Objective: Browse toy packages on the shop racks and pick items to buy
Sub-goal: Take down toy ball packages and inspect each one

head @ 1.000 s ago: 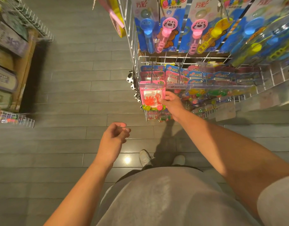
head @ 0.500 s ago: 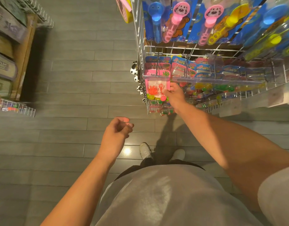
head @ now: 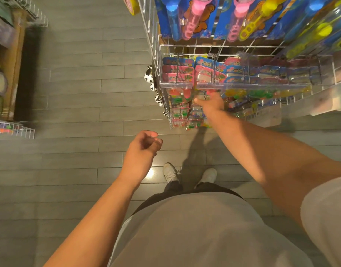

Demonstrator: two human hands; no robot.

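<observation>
Since a second ago the right hand (head: 212,105) has let the pink toy package (head: 178,93) drop back onto its hook at the wire rack's (head: 156,54) left front corner and reached in beside it; whether its grip is released or grasping something cannot be told. Left hand (head: 142,147) hangs loosely curled, grasping nothing, above the floor (head: 79,93).

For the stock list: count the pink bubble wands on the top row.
2 in view. One pink wand hangs right of the blue wand; the other left of the yellow wand. More may hang out of view.
</observation>
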